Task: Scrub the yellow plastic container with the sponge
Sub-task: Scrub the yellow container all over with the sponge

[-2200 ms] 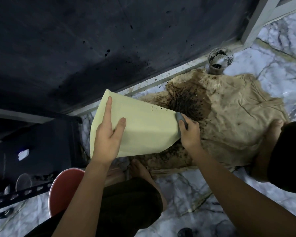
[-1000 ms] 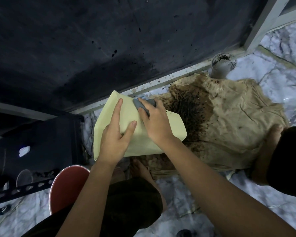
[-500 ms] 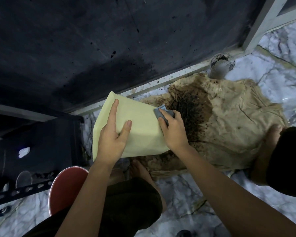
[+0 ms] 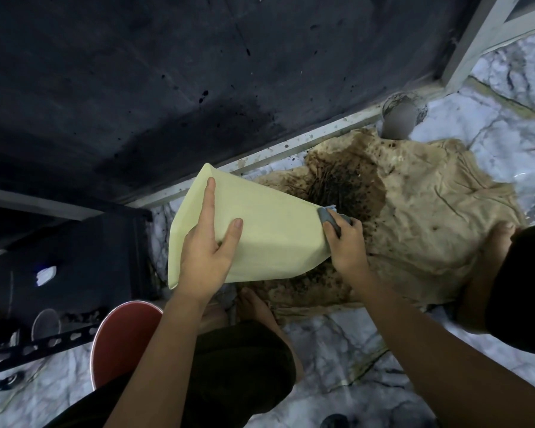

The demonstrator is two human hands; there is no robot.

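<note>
The yellow plastic container [image 4: 269, 230] is tipped on its side above the floor, its flat pale wall facing me. My left hand [image 4: 207, 248] presses flat on that wall near its left part, fingers spread, holding the container steady. A small grey sponge [image 4: 326, 215] sits against the container's right edge. My right hand [image 4: 346, 242] is closed around the sponge. The inside of the container is hidden from me.
A stained beige cloth [image 4: 430, 217] with dark wet debris lies on the marble floor [image 4: 337, 344] under the container. A dirty grey cup [image 4: 399, 118] stands by the wall base. A red stool [image 4: 118, 338] and a dark metal rack [image 4: 59, 264] are at left. My bare foot [image 4: 260, 307] rests below the container.
My right hand slid the sponge from the container's upper middle across to its right edge. The left hand stayed pressed on the wall.
</note>
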